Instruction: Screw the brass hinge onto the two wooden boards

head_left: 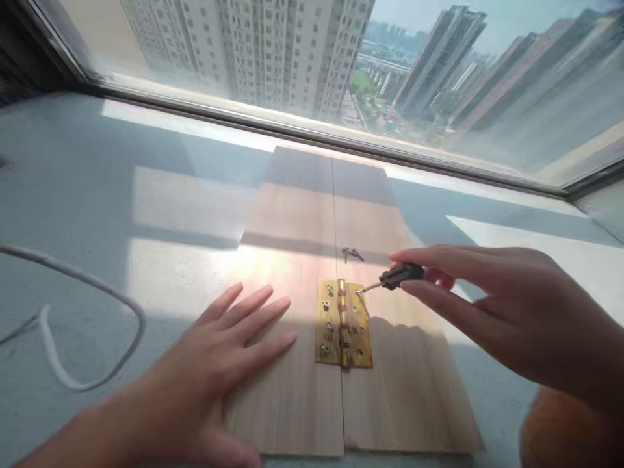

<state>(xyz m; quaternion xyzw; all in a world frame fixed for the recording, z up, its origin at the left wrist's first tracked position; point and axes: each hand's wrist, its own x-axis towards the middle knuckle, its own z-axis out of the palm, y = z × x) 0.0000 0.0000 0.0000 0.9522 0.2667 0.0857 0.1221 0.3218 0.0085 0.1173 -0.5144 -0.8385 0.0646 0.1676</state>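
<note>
Your right hand point(492, 305) covers part of that screwdriver point(402, 275) handle, and the tip at the hinge point(326, 331) is too tiny to tell if it's seated. Loose screws point(357, 254) are kinda too blurry to count. White cable point(127, 300) is cut off at the left edge, and your forearms point(90, 435) get cropped too.

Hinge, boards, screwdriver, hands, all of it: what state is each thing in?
Hinge: opened flat across the boards' seam, stained
Left board: lying flat
Right board: flat, beside the left board
Screwdriver: tilted, tip at the hinge's right leaf
Right hand: closed on the screwdriver's handle
Left hand: spread on the left board
Screws: loose, beyond the hinge
Cable: curved
</note>
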